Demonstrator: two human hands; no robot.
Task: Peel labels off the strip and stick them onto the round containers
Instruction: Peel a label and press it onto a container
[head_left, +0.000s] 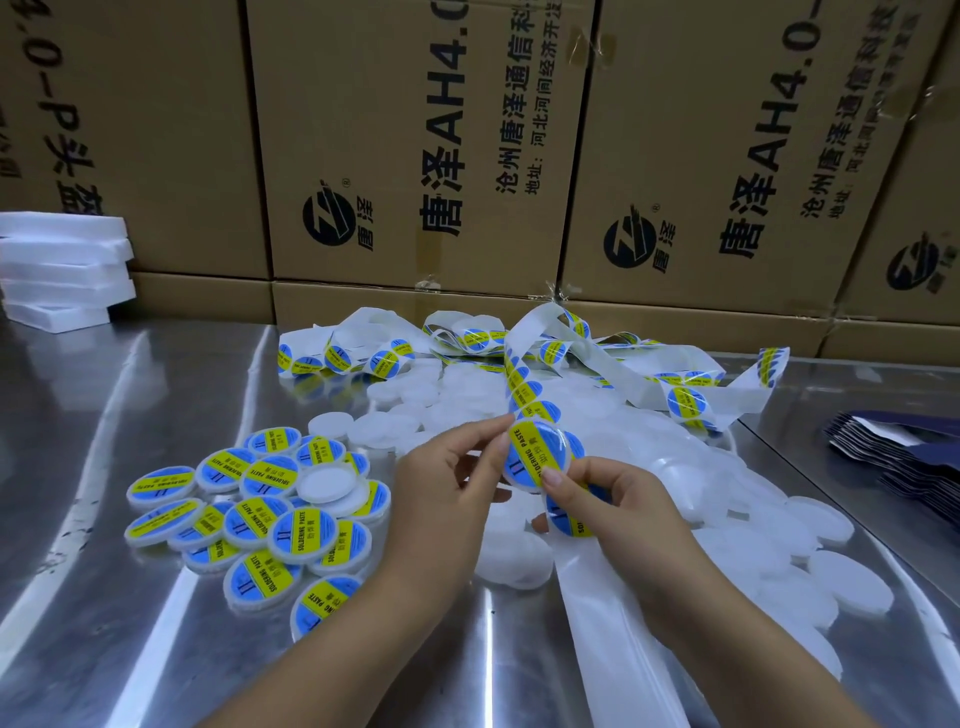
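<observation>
I see a shiny steel worktop (156, 395) backed by stacked cardboard boxes (415, 156). White foam slabs (62, 270) sit far left, dark pouches (904, 457) far right. My left hand (441, 493) and right hand (618, 499) both pinch one labelled container (537, 457) mid-worktop. The strip (540, 374) trails behind over plain containers (779, 545); labelled ones (260, 504) lie left.

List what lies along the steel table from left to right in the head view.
White foam stack → pile of labelled containers → left hand → container being labelled → right hand → unlabelled white containers → dark pouches.
</observation>
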